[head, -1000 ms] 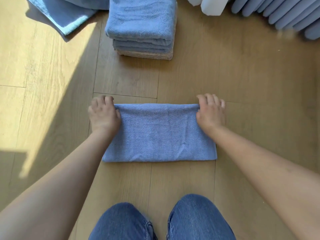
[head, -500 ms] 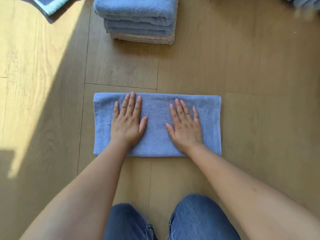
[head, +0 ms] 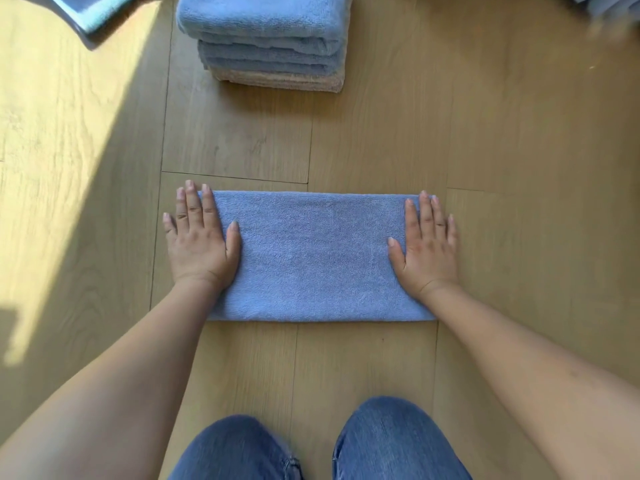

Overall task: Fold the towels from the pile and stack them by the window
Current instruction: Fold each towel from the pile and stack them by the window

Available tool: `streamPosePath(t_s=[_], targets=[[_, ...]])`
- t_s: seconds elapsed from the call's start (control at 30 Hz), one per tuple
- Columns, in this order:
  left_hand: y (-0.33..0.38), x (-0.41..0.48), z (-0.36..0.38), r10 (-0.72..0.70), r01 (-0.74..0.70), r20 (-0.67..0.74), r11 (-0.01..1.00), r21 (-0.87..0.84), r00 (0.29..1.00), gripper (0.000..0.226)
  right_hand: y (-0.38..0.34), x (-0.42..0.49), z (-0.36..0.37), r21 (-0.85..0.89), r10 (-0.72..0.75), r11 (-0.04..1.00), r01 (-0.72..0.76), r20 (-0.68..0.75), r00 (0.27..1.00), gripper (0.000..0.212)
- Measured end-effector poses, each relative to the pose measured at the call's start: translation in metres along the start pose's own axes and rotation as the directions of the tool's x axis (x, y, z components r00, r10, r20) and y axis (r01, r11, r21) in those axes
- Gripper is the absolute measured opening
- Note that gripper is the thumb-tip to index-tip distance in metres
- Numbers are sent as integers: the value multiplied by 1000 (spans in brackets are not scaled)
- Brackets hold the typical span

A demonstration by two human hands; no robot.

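Left hand (head: 199, 242) and right hand (head: 427, 245) press flat, fingers straight, on the ends of a half-folded blue towel (head: 315, 258) at frame centre; a finished stack (head: 266, 39) sits top centre, another towel (head: 91, 8) waits upper left

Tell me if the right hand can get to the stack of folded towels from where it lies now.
Probably yes. The right hand lies flat on the right end of the blue terry towel, and only bare wooden floor separates it from the stack of folded blue and beige towels ahead.
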State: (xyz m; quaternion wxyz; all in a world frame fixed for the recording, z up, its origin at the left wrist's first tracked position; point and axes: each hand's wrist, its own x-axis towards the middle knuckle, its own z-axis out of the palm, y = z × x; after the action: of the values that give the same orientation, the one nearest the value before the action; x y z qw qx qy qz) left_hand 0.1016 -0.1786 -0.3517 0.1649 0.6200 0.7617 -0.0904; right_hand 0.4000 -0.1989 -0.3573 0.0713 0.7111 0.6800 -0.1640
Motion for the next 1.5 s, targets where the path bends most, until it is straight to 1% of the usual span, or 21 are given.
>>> streamPosePath(t_s=[0.13,0.23,0.3,0.33,0.4,0.47,0.5,0.57,0.6,0.67,0.7,0.73,0.77,0.83,0.97,1.03,1.1,1.2,1.27,1.4,1.5], targets=[[5,0,-10,-24,21,74,999,40,997,65,-3,3,-10,-15,-10,1000,11,75,997,82],[18,-12,-17,-15,9,75,997,77,997,64,-6,17,-30,99,50,993,-60,100,994,67],[37,-28,-18,128,-133,54,984,119,990,62,-3,28,-45,233,105,965,-123,88,991,51],[50,-38,-16,275,-278,43,950,141,960,60,3,33,-50,267,149,948,-172,104,983,44],[81,-54,-8,568,-573,81,802,168,819,59,17,41,-57,343,248,888,-305,203,947,34],[116,-68,-3,734,-748,151,633,200,662,57,25,47,-63,425,257,811,-403,360,897,27],[134,-75,-1,783,-805,189,566,177,592,57,28,50,-67,433,225,800,-415,424,877,23],[171,-92,-3,862,-892,231,425,152,450,49,30,52,-72,401,170,824,-400,499,850,20],[186,-99,-4,881,-919,267,354,175,390,45,31,51,-73,391,154,833,-391,515,843,26],[206,-105,1,859,-946,407,241,215,312,50,32,49,-74,376,148,845,-381,520,841,34],[211,-105,2,809,-951,509,194,240,293,49,32,48,-74,367,150,852,-372,510,847,29],[215,-105,2,786,-946,542,167,277,297,47,32,47,-73,356,150,861,-362,502,852,20],[216,-104,2,771,-937,557,145,317,307,46,32,46,-73,340,147,874,-348,496,856,20],[215,-104,1,761,-919,561,113,378,325,44,30,44,-70,297,147,893,-338,519,842,36],[217,-105,-8,751,-906,583,47,422,310,37,28,40,-68,254,122,914,-317,573,810,22],[214,-106,-11,768,-914,575,33,404,282,36,29,39,-67,272,108,908,-318,581,807,11],[209,-107,-12,774,-922,579,16,386,256,31,31,37,-64,309,113,886,-347,582,806,14],[211,-110,-20,817,-924,504,86,373,279,25,32,34,-63,380,151,827,-414,559,815,24],[216,-111,-17,774,-930,530,209,303,346,26,33,35,-64,415,174,793,-447,549,818,26],[221,-118,-22,746,-910,521,334,246,414,31,30,34,-65,442,181,779,-445,520,835,8],[215,-123,-20,750,-898,500,406,166,432,29,29,32,-64,466,179,767,-441,505,844,21]])
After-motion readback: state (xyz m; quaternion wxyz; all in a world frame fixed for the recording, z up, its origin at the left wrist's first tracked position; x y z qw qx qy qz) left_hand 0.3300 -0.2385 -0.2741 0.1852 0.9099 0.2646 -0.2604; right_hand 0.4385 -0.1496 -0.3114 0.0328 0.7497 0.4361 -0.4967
